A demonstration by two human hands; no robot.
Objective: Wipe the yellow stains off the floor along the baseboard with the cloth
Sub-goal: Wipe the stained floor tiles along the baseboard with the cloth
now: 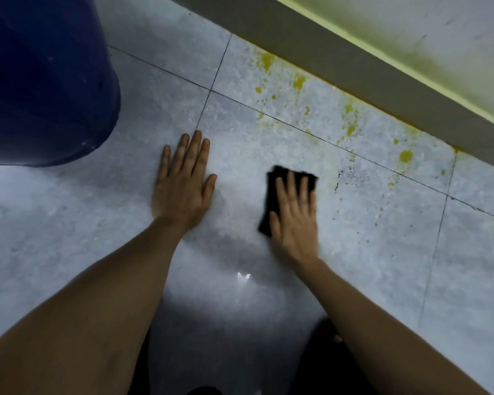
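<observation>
- I am seeing two bare hands, both lying palm-down on the pale tiled floor (368,252).
- I am seeing one cloth (274,192), dark and folded, lying flat on the floor.
- I am seeing one dark blue bin (46,81) standing at the upper left, well apart from the cloth.
- I am seeing one grey baseboard (382,81) running diagonally from top centre to the right edge, with a wall (454,29) tinged yellow-green above it.
- I am counting the yellow stains (298,81) as many rather than a fixed number: several larger blobs and a scatter of small flecks, strung along the floor just below the baseboard.
- My left hand (183,181) is resting open, fingers spread, with nothing under it but tile, beside the bin's lower edge.
- My right hand (295,212) is lying open and flat on top of the cloth, fingers extended, pressing it to the floor rather than clutching it.
- The cloth is showing past my right fingertips at the far end and past the thumb side on the left; the rest is hidden beneath the palm.
- The cloth is sitting short of the stains: the nearest flecks are lying just beyond and to the right of it, while the bigger blobs are lying further up by the baseboard.
</observation>
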